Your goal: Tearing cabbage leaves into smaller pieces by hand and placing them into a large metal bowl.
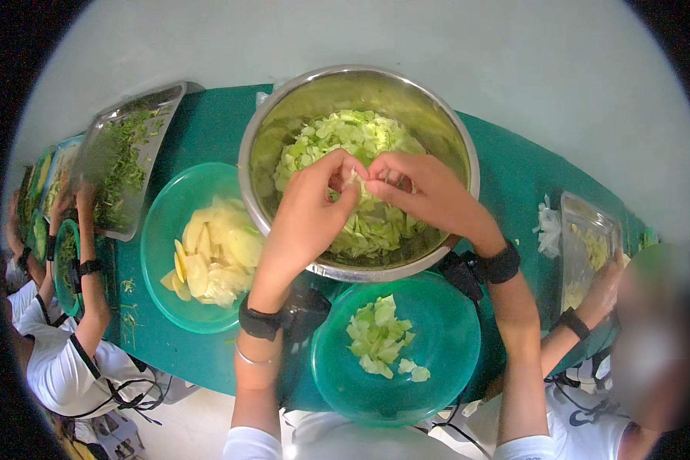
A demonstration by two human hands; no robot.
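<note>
My left hand [308, 205] pinched a pale scrap [353, 177] above the lettuce [353, 134] in the bowl [441, 130]; my right hand's [431, 188] fingertips met it, their hold unclear. I seemed mid-tear; next called for a gentle pull apart.

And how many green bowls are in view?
3: the front bowl, holding leaves; the left bowl, holding slices; the far-left bowl, by a co-worker's arm. More may be hidden near that edge.
</note>
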